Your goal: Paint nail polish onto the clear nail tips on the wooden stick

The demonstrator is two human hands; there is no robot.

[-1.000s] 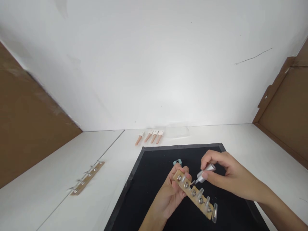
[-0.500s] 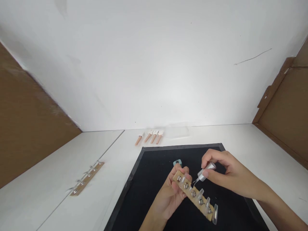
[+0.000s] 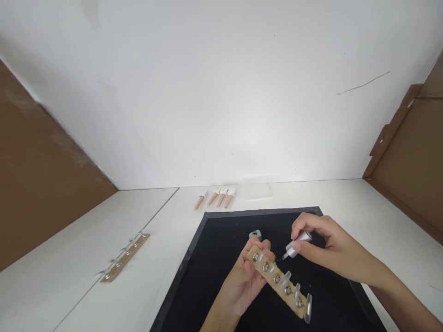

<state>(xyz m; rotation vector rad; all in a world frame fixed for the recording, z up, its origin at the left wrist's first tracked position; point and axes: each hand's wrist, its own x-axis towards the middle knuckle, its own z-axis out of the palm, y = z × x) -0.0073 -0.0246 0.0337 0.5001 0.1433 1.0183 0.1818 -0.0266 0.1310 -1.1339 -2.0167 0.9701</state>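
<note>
A light wooden strip (image 3: 282,289) with round metal pieces and several clear nail tips is gripped near its upper end by my left hand (image 3: 244,281). Pinched in my right hand (image 3: 325,244) is a silver-capped brush (image 3: 298,244), its dark tip close to one of the clear nail tips near the strip's middle. Whether the brush touches that tip cannot be made out. Just beyond my left fingers stands a small teal bottle (image 3: 255,234), partly hidden by them.
Below my hands lies a black mat (image 3: 221,244). Several pink-handled bottles (image 3: 221,198) and a clear tray (image 3: 256,191) are by the back wall. On the left rests a second wooden strip with clear tips (image 3: 126,258). Brown panels (image 3: 408,157) flank the table.
The wooden strip has shifted slightly left in my left hand. My right hand has moved the brush a little to the right, and it lies at a flatter angle.
</note>
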